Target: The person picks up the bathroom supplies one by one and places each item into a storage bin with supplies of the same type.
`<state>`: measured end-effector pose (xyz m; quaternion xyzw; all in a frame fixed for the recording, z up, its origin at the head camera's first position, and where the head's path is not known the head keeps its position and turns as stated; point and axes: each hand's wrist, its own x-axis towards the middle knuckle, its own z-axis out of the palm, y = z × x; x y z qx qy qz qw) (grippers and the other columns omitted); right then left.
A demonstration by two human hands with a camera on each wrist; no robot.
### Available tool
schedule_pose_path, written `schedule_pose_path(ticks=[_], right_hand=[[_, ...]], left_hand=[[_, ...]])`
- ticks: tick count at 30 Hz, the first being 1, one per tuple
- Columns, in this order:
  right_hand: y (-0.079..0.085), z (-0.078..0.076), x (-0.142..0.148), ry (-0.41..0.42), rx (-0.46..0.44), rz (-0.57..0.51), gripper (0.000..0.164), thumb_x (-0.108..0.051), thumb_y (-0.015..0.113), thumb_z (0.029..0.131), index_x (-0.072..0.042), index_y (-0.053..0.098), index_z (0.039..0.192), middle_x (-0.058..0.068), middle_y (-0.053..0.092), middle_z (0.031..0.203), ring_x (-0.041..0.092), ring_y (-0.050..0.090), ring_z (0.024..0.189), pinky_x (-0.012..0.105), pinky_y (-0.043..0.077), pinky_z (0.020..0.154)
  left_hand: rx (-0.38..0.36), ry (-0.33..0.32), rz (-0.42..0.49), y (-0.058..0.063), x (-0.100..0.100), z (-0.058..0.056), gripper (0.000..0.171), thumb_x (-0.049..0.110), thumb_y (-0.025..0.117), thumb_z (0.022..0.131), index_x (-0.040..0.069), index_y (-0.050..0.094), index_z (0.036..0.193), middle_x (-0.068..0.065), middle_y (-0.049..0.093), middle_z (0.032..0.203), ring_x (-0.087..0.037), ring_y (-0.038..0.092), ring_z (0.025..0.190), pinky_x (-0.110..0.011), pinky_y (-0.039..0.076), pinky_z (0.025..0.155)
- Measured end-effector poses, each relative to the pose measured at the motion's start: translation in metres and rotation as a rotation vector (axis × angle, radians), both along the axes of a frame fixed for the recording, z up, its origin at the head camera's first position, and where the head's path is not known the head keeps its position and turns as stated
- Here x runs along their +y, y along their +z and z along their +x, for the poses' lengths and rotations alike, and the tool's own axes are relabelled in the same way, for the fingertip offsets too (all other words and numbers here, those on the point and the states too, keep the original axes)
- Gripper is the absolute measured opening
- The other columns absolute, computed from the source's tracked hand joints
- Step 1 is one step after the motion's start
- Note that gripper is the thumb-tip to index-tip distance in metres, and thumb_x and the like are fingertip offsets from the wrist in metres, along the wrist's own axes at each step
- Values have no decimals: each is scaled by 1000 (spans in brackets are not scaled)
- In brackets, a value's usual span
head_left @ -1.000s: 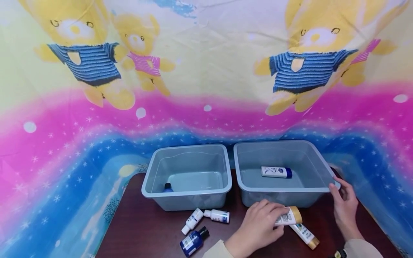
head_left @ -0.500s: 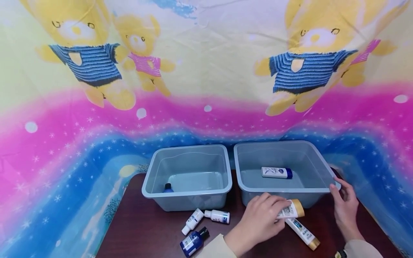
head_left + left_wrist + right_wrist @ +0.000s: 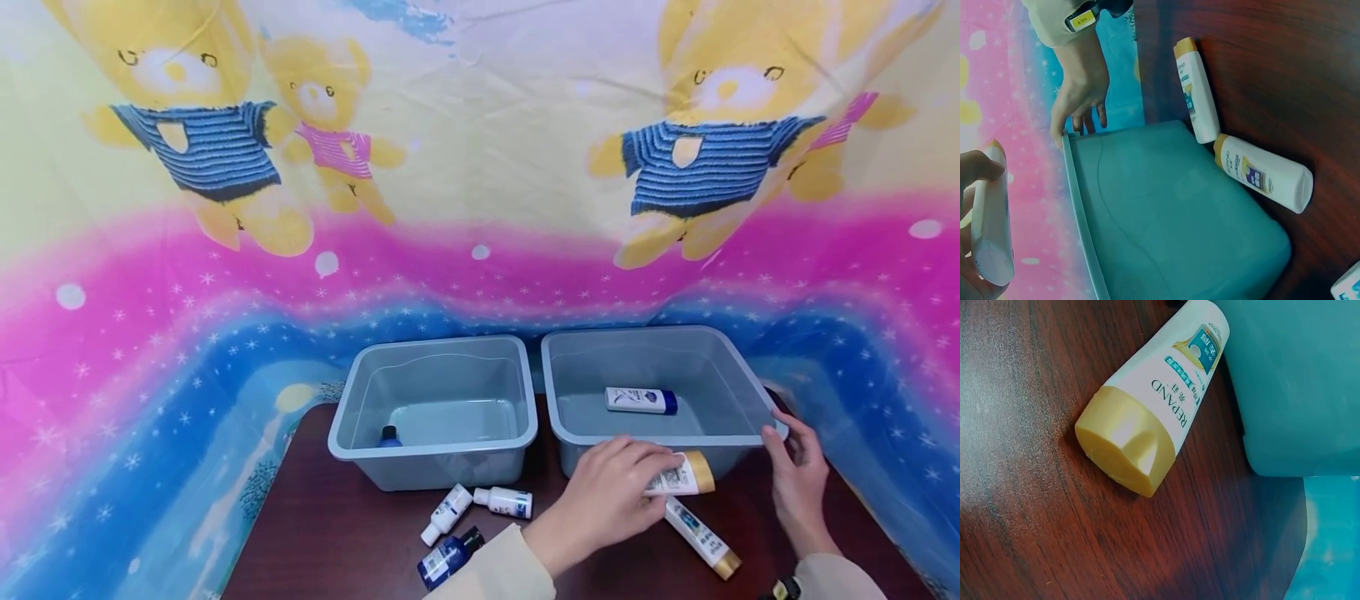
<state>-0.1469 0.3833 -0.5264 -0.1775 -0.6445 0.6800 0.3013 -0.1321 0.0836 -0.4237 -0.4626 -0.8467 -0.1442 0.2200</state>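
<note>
My left hand (image 3: pixel 611 496) holds a white shampoo bottle (image 3: pixel 678 477) with a gold cap, just in front of the right bin. The left wrist view shows the held bottle (image 3: pixel 992 219) at its left edge. My right hand (image 3: pixel 802 479) grips the front right corner of the grey plastic bin (image 3: pixel 667 442), thumb and fingers around the rim. A white tube (image 3: pixel 701 537) with a gold cap lies on the table below the left hand; its label shows in the right wrist view. Another gold-capped bottle (image 3: pixel 1265 174) lies beside it, hidden by my hand in the head view.
A second grey bin (image 3: pixel 435 454) stands to the left, with a dark-capped blue bottle (image 3: pixel 389 437) inside. In the right bin lies a white bottle (image 3: pixel 640 400) with a blue cap. Two small white bottles (image 3: pixel 504 502) and a dark blue bottle (image 3: pixel 448 560) lie on the table at front left.
My left hand has risen and shifted slightly right, lifting the gold-capped bottle towards the right bin's front rim. The right hand has stayed on the bin's corner.
</note>
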Motion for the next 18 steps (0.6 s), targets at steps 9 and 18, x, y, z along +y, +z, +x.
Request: schedule_pose_path(ticks=[9,18], right_hand=[[0,-3,-2,-14,47,-44,37,-1,59,97,-4,59,134,-7,55,121,2,53,104,5,43,79],[1,-3,-3,-29,48,-64,36,0,59,97,-4,59,133,-6,55,121,3,54,105,5,44,79]], left_hand=[[33,21,35,4,4,-4,46,31,72,87,26,64,132,12,62,126,-3,54,104,-15,45,85],[-70,-11,-18,9,4,-11,49,35,70,91,27,59,138,12,60,131,-3,50,112,-15,42,94]])
